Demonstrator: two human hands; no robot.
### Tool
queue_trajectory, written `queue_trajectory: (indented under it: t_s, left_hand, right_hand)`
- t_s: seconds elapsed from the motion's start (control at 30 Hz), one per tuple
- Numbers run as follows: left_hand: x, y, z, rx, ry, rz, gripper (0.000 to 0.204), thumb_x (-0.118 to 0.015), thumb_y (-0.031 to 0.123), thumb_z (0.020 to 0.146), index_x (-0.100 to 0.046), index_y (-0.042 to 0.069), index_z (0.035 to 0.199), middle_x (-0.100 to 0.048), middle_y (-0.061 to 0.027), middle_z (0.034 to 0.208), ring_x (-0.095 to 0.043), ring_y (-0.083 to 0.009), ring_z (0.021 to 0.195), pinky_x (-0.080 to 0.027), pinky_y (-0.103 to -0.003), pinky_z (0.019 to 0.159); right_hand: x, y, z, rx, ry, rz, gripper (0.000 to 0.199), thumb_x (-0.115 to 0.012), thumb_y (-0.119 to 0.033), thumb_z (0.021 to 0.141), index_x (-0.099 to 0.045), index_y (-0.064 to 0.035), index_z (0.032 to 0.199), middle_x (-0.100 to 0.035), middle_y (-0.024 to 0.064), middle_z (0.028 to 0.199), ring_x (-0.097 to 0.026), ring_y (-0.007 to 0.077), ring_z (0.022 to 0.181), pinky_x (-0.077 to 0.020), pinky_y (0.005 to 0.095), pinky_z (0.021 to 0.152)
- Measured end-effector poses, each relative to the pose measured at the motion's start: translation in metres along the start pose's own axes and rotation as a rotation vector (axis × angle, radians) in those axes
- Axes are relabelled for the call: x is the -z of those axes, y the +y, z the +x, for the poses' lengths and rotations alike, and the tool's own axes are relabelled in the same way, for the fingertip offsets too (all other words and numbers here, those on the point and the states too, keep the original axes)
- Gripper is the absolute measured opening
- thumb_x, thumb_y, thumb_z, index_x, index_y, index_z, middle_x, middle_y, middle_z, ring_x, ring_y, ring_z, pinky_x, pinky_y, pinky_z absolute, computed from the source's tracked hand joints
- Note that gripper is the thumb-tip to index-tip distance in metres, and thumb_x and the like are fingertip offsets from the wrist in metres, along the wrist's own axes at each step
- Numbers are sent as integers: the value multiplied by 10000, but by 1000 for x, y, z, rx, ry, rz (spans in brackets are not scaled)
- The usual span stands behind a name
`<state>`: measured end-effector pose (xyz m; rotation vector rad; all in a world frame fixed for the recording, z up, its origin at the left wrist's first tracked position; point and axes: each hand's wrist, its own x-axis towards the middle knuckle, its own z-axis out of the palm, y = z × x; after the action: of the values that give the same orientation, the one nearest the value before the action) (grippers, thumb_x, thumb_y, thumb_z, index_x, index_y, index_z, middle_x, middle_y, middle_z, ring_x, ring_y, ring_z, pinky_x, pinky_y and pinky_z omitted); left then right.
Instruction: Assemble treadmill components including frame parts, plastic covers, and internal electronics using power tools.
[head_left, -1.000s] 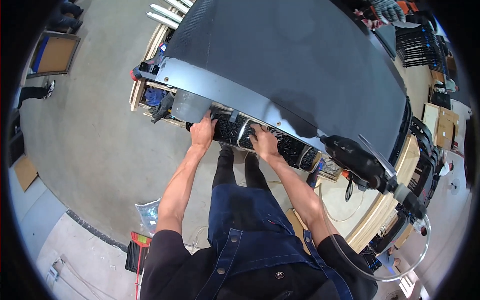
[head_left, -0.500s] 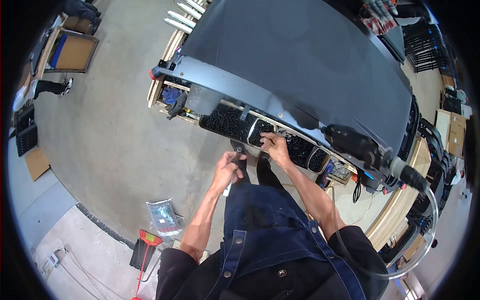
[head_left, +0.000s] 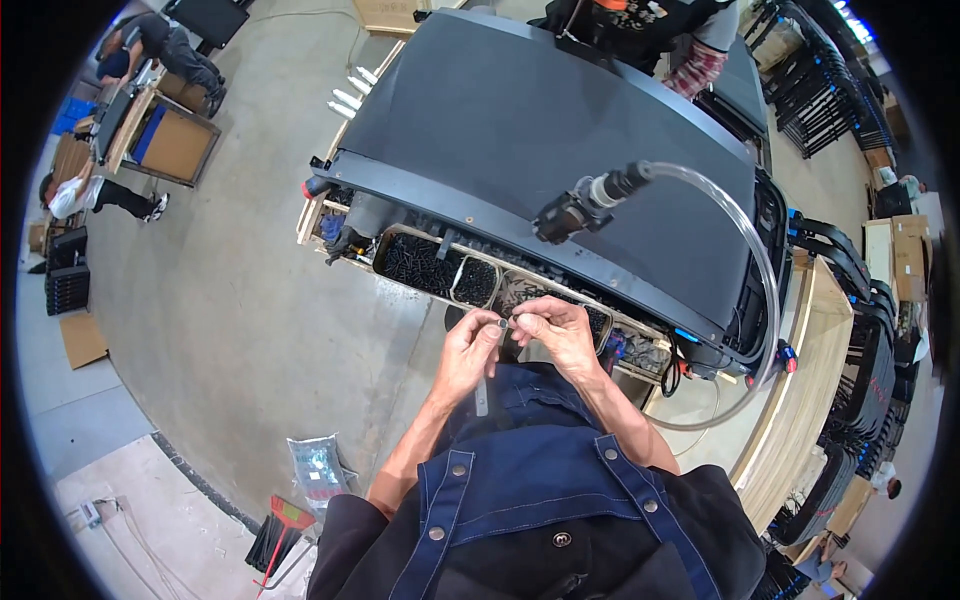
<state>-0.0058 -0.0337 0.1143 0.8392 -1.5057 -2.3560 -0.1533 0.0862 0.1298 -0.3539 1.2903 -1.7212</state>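
Note:
My left hand [head_left: 470, 350] is closed round a silver wrench. Its round head shows at the fingertips, and the flat handle [head_left: 481, 399] sticks out below the palm. Facing it, my right hand [head_left: 556, 335] pinches a small dark piece against the wrench head, too small to name. Just beyond my hands run the bins of dark fasteners: a long bin of black screws [head_left: 415, 262] and a small tub of dark small parts [head_left: 475, 281]. Above them lies a large dark treadmill-like deck [head_left: 560, 130], with a black power driver [head_left: 566, 215] hanging over it on a clear hose.
A person in checked sleeves [head_left: 697, 70] stands at the deck's far side. White tubes [head_left: 350, 98] stick out at its left end. On the floor at left are a plastic bag [head_left: 318, 468] and a red broom [head_left: 290, 513]. A wooden frame [head_left: 800, 370] stands at right.
My right hand has come away from the small tub and met my left hand at the wrench head. The driver now hangs farther left over the deck. My view has shifted.

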Motion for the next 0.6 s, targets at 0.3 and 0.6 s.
queue_trajectory:
  t_s: [0.3, 0.6]
  left_hand:
    - [-52, 28, -9, -138, 55, 142, 258, -685, 244, 992, -632, 7, 1081, -613, -18, 881, -600, -78, 679, -498, -235, 539]
    - [-46, 53, 8, -577, 103, 604, 164, -743, 119, 900, -679, 10, 1004, -668, -96, 877, -674, -220, 730, -527, -330, 630]
  right_hand:
    - [15, -27, -25, 14, -82, 165, 187, -714, -125, 962, -735, 16, 1084, -710, 75, 969, -697, 139, 837, -568, 271, 751]
    - [16, -29, -14, -77, -156, 341, 180, -685, -120, 983, -684, -10, 1125, -712, 97, 1018, -715, 188, 861, -612, 331, 775]
